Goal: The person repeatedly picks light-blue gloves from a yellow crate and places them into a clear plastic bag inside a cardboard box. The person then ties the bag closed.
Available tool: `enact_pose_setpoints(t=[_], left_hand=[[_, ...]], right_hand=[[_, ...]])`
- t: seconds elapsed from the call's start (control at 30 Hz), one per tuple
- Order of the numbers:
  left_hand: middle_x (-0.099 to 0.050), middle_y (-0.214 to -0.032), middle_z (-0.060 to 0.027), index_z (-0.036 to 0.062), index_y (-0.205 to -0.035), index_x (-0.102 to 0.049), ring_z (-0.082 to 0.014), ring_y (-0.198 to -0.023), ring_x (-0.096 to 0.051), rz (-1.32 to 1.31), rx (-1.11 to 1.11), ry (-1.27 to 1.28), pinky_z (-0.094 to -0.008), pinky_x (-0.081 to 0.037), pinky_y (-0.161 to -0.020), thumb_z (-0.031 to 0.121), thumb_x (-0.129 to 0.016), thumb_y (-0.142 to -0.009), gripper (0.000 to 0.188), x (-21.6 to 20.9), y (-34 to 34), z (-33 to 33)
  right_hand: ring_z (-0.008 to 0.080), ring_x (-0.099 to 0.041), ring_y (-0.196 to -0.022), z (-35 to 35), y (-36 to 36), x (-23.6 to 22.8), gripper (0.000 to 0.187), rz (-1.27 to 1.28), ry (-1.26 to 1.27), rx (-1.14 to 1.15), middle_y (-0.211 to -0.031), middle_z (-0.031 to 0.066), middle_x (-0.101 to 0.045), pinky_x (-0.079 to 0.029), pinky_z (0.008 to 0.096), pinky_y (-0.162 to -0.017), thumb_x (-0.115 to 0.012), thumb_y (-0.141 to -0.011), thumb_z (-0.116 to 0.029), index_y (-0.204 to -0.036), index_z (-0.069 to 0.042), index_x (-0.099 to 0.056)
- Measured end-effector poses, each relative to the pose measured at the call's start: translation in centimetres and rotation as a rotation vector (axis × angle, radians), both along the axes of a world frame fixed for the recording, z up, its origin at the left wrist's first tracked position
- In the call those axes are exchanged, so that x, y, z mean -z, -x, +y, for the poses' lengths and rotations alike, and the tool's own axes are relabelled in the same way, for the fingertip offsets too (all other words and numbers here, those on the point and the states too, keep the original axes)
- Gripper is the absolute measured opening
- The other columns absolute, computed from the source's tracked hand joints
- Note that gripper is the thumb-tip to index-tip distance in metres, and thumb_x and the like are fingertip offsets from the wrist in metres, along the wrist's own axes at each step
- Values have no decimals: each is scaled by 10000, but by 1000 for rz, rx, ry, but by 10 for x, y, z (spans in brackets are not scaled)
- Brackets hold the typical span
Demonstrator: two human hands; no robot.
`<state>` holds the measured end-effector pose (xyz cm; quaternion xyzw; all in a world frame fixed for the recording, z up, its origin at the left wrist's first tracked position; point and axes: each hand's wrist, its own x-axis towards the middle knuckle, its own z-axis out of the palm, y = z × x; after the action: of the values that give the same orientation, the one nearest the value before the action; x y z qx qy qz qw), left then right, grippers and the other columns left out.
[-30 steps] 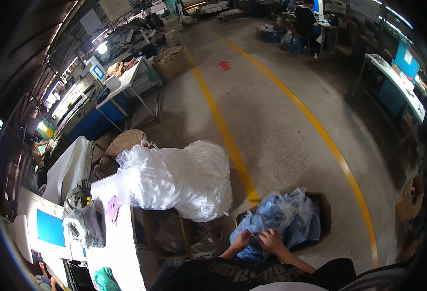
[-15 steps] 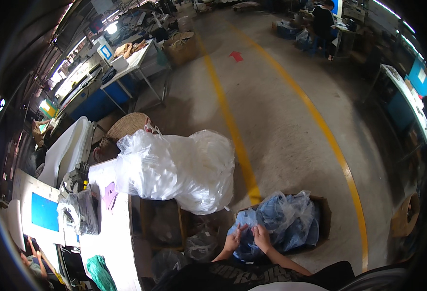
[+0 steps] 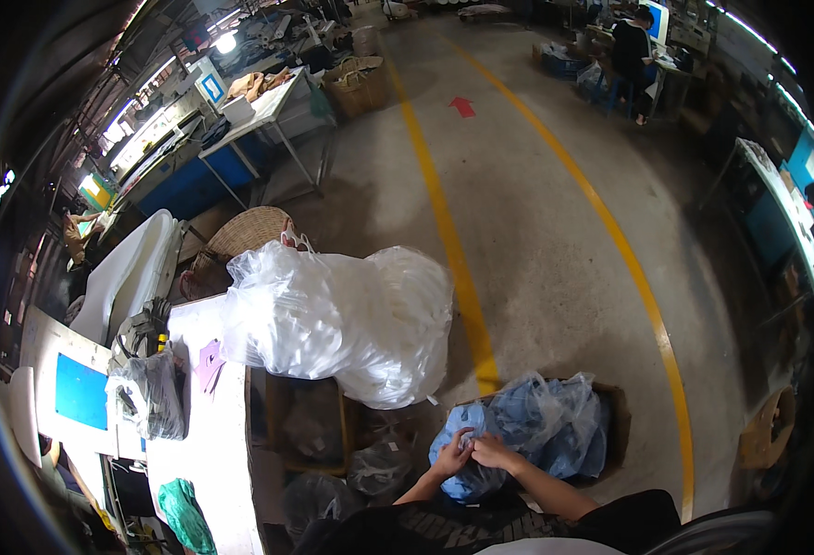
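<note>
Both of my hands meet over a clear plastic bag of blue cloth point(image 3: 467, 483) at the near left end of a cardboard box point(image 3: 619, 421). My left hand point(image 3: 450, 453) has its fingers closed at the gathered top of the bag. Close against it, my right hand point(image 3: 491, 451) is closed at the same gathered plastic; its fingertips are partly hidden. More blue cloth in clear plastic point(image 3: 555, 421) fills the box to the right of my hands.
A big clear bag of white material point(image 3: 342, 319) bulges off the white table point(image 3: 208, 453) at left. Dark plastic bags point(image 3: 379, 470) lie below it. Yellow floor lines point(image 3: 601, 213) run ahead. A person point(image 3: 631, 55) sits at a far desk, and an open carton point(image 3: 766, 430) stands at right.
My hands, apart before with fingers partly spread, have come together and closed on the bag's gathered top. The view has shifted slightly.
</note>
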<state>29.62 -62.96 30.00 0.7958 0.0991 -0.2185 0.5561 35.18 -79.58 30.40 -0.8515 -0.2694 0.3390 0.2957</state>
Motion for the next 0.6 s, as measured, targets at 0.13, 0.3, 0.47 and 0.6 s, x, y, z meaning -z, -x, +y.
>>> enact_pose_setpoints(t=[0.13, 0.3, 0.47, 0.6], left_hand=[[-571, -921, -25, 172, -1537, -223, -205, -972, -603, -163, 82, 53, -470, -332, -944, 324, -656, -895, 789, 17, 8, 1], [-519, -991, -46, 61, -1537, -136, -202, -1004, -549, -155, 109, -54, -449, -358, -908, 261, -726, -801, 964, 46, 8, -2], [-526, -988, -46, 31, -1525, -141, -205, -973, -569, -139, 40, 135, -434, -393, -894, 211, -717, -833, 919, 54, 7, 2], [-592, -1212, -152, 6, -1513, -181, -319, -1184, -590, -193, 55, -167, -498, -390, -978, 181, -629, -879, 796, 37, 13, -18]], right_hand=[[378, -551, -1159, -12, -13, -8, 458, 246, -138, 13, -1074, 123, -697, -334, 603, -966, -483, -957, -468, -1138, -100, -686], [349, -566, -1112, -1, 1, -12, 480, -138, 66, -30, -1053, 95, -702, -356, 579, -920, -478, -981, -545, -1057, -114, -676], [320, -588, -1053, 6, 17, -3, 401, -340, 8, 107, -1050, 59, -713, -366, 575, -856, -466, -1018, -488, -1001, -144, -672], [311, -626, -997, 10, 20, 8, 371, -344, 92, 202, -936, 95, -722, -385, 579, -863, -482, -1011, -403, -895, -139, -717]])
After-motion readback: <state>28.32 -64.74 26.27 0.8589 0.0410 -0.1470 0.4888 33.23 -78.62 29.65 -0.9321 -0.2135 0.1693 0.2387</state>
